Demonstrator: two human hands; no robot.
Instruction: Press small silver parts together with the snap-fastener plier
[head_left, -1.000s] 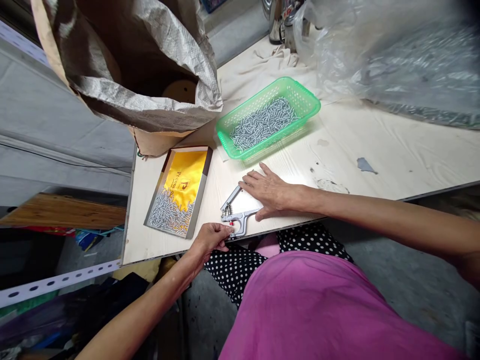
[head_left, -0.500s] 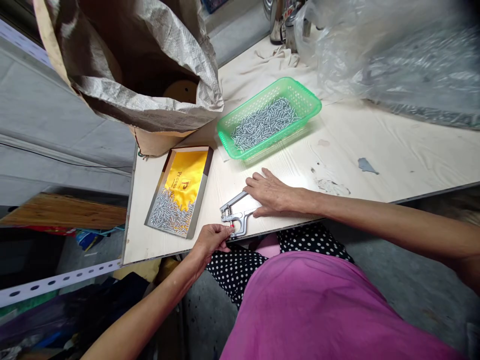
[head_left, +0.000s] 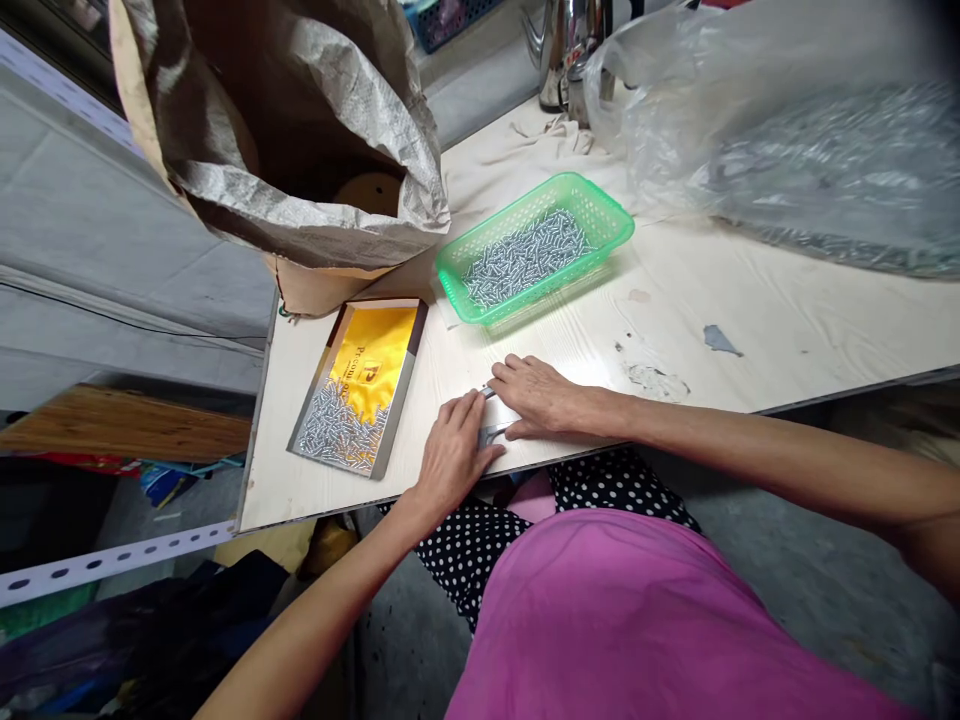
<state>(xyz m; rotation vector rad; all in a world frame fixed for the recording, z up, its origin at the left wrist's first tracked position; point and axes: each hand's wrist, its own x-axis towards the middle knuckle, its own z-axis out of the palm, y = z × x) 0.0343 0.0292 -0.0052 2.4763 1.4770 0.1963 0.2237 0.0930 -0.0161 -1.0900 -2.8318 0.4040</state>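
We've our R grip round one end of the metal tool, on the worktop nr its edge. Our L grip covers the other end; can't tell if it's clamped.

Head camera looks forward and down; tabletop near.

Left hand lies over the head end of a grey metal hand tool near the table's front edge; its grip is hidden. Right hand holds the tool's handles, fingers on one and thumb at the other. Left of both hands, a shallow box contains small metal pieces on yellow lining. A green basket of similar pieces stands beyond, between an open sack and a clear plastic bag.
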